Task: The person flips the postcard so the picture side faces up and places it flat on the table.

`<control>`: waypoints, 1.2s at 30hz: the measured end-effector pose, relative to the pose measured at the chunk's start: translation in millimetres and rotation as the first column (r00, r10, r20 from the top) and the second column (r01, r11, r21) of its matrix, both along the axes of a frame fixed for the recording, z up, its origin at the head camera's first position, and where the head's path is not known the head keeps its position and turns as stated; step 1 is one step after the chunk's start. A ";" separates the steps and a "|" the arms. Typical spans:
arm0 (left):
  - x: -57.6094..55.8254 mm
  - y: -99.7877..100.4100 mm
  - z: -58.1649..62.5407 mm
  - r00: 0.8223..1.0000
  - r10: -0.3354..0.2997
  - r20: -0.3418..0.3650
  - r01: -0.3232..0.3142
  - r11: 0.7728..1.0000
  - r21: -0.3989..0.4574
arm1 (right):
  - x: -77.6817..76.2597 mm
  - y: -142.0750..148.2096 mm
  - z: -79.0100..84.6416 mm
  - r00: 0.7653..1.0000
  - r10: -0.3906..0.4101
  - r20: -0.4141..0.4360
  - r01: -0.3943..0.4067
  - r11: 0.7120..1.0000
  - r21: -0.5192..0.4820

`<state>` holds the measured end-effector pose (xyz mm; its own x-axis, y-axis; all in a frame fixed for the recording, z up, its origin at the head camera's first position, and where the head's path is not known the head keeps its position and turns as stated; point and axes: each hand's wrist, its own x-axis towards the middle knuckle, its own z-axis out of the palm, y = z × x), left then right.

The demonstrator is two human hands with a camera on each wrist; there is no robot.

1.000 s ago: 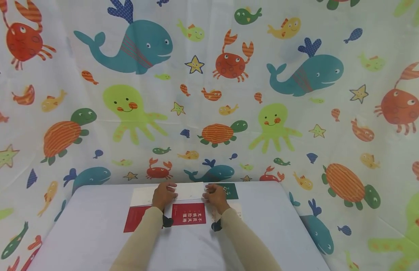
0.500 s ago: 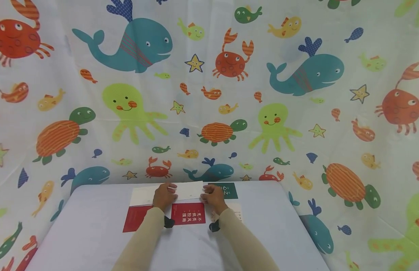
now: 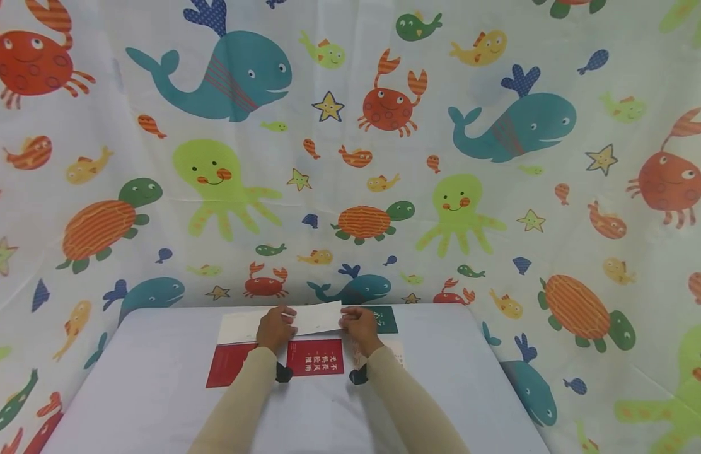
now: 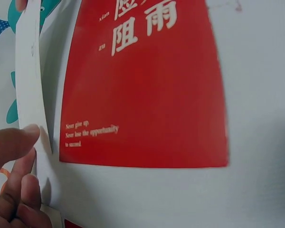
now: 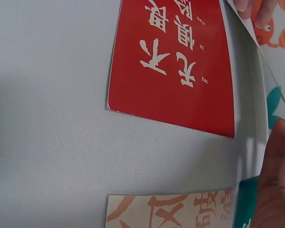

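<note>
A thin white booklet (image 3: 318,319) is held between both hands at the table's back edge, tilted with its right end a little higher. The left hand (image 3: 275,328) pinches its left end; in the left wrist view the thumb (image 4: 19,142) lies on the white face with fingers behind. The right hand (image 3: 359,329) grips the other end, and the right wrist view shows the right thumb (image 5: 277,147) at the thin edge. Just in front lies a red booklet (image 3: 315,357) with white Chinese characters, flat on the table.
Another white booklet (image 3: 236,329) lies left of the left hand, with a red one (image 3: 224,367) in front. A green booklet (image 3: 388,320) and a cream one (image 5: 166,211) lie by the right hand. The white table (image 3: 157,391) meets a sea-animal curtain (image 3: 328,214) behind.
The held white booklet's right end has risen slightly with the right hand. The left hand stays almost in place, and the other booklets lie as before.
</note>
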<state>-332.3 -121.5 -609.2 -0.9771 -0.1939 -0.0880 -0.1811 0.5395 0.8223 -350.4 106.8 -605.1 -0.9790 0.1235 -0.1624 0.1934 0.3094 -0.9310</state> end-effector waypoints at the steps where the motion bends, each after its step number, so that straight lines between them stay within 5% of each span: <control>1: 0.4 0.2 0.9 1.000 0.001 0.001 -0.001 1.000 0.001 | -0.2 -0.8 0.6 1.000 0.002 0.002 -0.002 1.000 -0.010; 19: -4.6 -16.7 -7.9 0.999 0.001 -0.046 0.002 0.998 0.066 | -0.3 5.5 5.3 0.997 0.062 0.047 -0.056 0.990 -0.126; 36: -3.2 -24.6 10.3 0.997 0.025 -0.066 -0.018 0.994 0.105 | -2.8 15.6 8.5 0.996 0.089 0.033 -0.083 0.984 -0.157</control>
